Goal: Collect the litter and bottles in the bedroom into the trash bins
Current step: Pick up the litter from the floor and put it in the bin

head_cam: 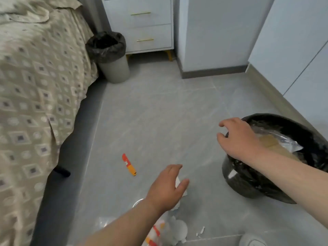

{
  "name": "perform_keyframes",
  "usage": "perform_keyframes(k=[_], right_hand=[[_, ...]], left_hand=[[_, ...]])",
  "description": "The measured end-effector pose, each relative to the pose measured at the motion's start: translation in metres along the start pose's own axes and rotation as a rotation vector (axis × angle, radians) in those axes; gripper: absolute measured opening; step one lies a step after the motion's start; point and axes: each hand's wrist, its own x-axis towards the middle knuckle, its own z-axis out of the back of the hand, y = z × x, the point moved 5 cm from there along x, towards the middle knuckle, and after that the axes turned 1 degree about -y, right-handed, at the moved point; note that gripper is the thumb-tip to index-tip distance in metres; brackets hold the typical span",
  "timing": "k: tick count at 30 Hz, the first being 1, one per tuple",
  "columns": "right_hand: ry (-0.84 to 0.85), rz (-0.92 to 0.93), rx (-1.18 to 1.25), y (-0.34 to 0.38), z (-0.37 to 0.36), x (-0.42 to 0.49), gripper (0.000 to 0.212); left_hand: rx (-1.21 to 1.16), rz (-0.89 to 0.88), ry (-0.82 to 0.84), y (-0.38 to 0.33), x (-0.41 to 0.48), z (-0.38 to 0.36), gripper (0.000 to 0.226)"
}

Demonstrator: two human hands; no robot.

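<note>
Hovering at lower centre, the left hand [166, 189] covers a white paper [178, 181] showing between thumb and fingers; whether it grips it I cannot tell. The right hand [239, 139], loosely curled and holding nothing, hangs over the near rim of the bin [248, 183] at right. An orange wrapper [129, 165] lies just left of the left hand.

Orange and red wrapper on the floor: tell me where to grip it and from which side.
Pinch the orange and red wrapper across its narrow middle, coming straight down from above. It lies flat on the floor, long and thin, with nothing touching it, so its short width probably suits a thumb-and-finger grip.
</note>
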Motion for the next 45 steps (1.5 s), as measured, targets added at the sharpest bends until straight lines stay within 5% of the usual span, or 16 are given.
perform_keyframes(k=[2,7,12,16,22,27,32,37,41,45], right_hand=[[0.046,0.122,0.039,0.039,-0.031,-0.005,0.039],[0.316,0.174,0.003,0.069,-0.138,-0.012,0.046],[0.544,0.019,-0.064,0.048,-0.205,-0.025,0.055],[0.680,0.075,-0.150,0.041,-0.246,-0.044,0.062],[0.704,0.239,-0.278,0.052,-0.286,-0.077,0.080],[0.626,0.272,-0.345,0.045,-0.294,-0.085,0.036],[0.598,0.058,-0.049,0.025,-0.280,-0.066,0.014],[0.485,0.077,0.208,0.049,-0.205,-0.022,0.006],[0.283,0.145,0.286,0.060,-0.074,0.015,0.007],[-0.034,0.028,0.432,0.007,0.052,0.022,0.011]], left_hand=[[0.031,0.160,-0.035,0.072,-0.014,0.012,0.059],[0.152,0.434,0.012,0.194,-0.016,0.037,0.067],[0.196,0.436,0.067,0.238,0.028,0.041,0.085],[0.223,0.354,0.074,0.250,0.072,0.033,0.093],[0.354,0.288,0.130,0.255,0.087,0.002,0.037],[0.446,0.244,0.075,0.254,0.068,-0.004,0.017],[0.180,0.354,-0.025,0.248,0.051,-0.005,0.024],[-0.446,0.532,-0.276,0.193,0.046,0.024,0.011],[-0.702,0.391,-0.327,0.083,0.054,0.053,0.004],[-0.835,0.179,-0.306,-0.052,0.063,0.064,0.010]])
